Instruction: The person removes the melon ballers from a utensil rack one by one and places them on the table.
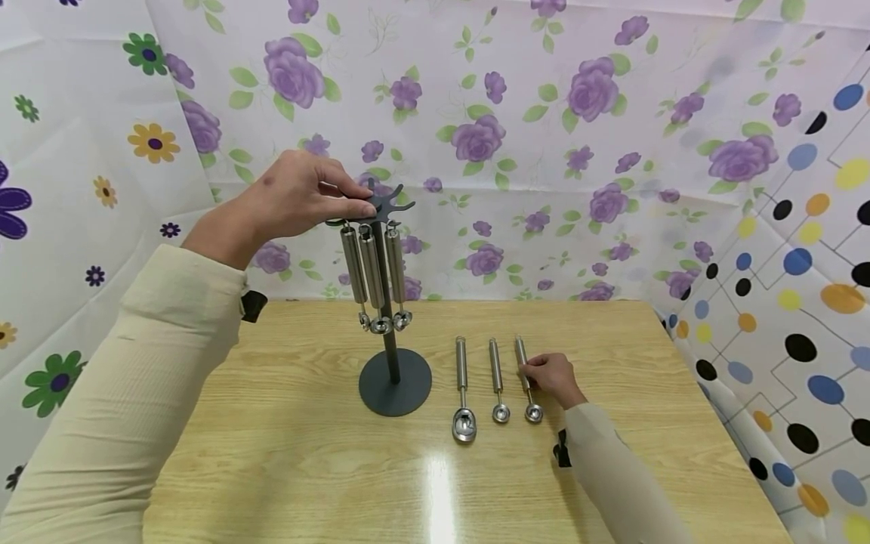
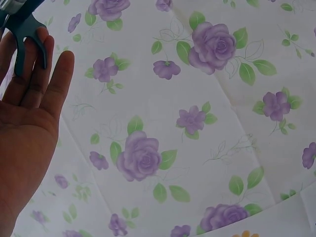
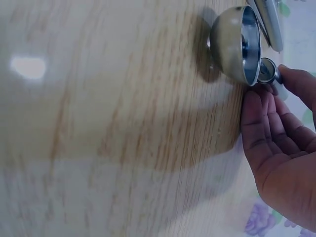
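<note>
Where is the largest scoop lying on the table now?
In the head view, the largest scoop lies on the wooden table, right of the stand base and leftmost of three loose scoops.

A light wooden table [image 1: 285,453] with a glossy top catches a bright glare. Behind it hangs a white cloth with purple roses [image 1: 516,128]. Daisy-print cloth [image 1: 61,189] and dotted cloth [image 1: 802,287] flank the sides.
</note>
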`<act>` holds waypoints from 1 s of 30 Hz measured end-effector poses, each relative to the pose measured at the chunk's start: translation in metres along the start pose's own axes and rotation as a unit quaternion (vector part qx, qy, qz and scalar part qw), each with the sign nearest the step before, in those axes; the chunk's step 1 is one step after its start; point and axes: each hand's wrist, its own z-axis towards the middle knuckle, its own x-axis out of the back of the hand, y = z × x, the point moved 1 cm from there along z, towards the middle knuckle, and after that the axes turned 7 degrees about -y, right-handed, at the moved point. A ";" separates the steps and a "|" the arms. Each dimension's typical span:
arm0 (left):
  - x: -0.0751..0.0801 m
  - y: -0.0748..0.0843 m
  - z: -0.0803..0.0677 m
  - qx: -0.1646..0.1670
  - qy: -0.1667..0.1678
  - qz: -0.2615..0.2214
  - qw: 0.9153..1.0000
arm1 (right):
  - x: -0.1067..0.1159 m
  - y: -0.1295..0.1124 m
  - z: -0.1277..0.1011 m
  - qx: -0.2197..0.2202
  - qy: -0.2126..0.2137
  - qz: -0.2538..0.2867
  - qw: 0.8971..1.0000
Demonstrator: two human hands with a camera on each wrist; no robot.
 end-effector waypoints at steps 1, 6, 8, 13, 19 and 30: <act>0.000 0.000 0.000 0.000 0.000 0.000 1.000 | 0.000 0.000 0.000 0.001 0.002 -0.007 1.000; 0.001 -0.001 0.000 -0.006 0.000 -0.004 1.000 | 0.000 -0.001 0.001 -0.002 0.007 -0.028 1.000; 0.001 -0.001 0.000 -0.008 -0.002 -0.005 1.000 | 0.000 -0.002 0.001 -0.002 0.007 -0.031 1.000; 0.004 -0.002 0.004 -0.023 -0.016 -0.009 1.000 | -0.002 -0.003 0.000 -0.007 0.010 -0.030 0.999; 0.008 0.000 0.010 -0.077 -0.031 -0.006 0.997 | -0.001 -0.002 0.000 -0.005 0.016 -0.033 0.999; 0.012 0.001 0.013 -0.027 -0.078 -0.032 0.996 | -0.001 -0.003 -0.002 -0.009 0.001 -0.031 0.999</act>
